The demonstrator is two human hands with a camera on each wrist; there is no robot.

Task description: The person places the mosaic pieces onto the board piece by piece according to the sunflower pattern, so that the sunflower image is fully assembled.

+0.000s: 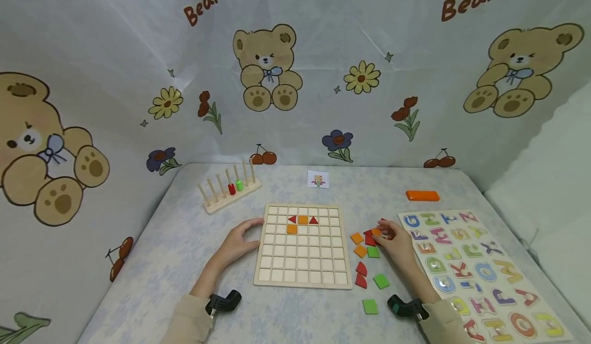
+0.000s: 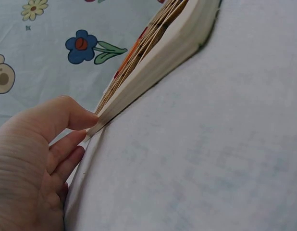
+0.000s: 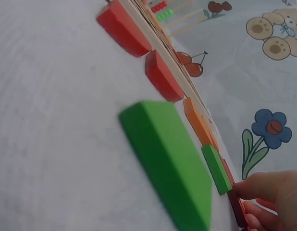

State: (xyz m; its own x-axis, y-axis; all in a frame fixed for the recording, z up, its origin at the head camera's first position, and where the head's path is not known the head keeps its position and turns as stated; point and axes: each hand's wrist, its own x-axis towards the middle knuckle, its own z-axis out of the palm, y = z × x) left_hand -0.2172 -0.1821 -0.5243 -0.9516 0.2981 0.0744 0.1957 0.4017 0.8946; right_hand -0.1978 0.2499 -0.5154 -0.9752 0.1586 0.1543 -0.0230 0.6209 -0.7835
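Note:
My left hand rests beside the wooden grid board, thumb and fingertips spread along its left edge. Four pieces sit in the board's upper cells: a red triangle, an orange square, another red triangle and a lower orange square. To the right of the board, my right hand reaches into loose pieces, its thumb and fingers curved around an orange piece; I cannot tell whether they pinch it. Its thumb overlaps a dark red piece in the right wrist view.
Green squares, red quarter-rounds and orange squares lie right of the board. An alphabet board stands farther right. Behind are a peg rack with red and green beads, a pattern card and an orange block.

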